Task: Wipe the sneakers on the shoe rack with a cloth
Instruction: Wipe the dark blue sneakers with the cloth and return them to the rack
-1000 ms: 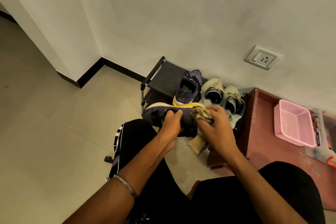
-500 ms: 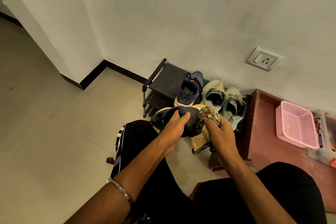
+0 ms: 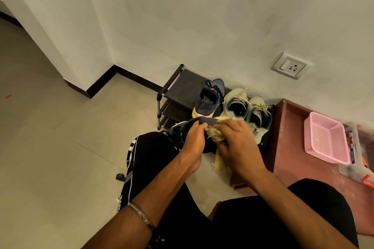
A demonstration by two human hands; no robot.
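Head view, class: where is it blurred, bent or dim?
Head view: wide-angle bending curves the wall skirting; motion blur smears the cloth under the right hand and the clutter beyond the pink basket; warm dim light, no glare; the navy sneaker in the left hand lies in shadow.

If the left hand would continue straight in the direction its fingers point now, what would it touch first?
The left hand already grips the navy sneaker. Going further forward and up, it would probably meet the second navy sneaker standing on the shoe rack. Depth is unclear from this one view.
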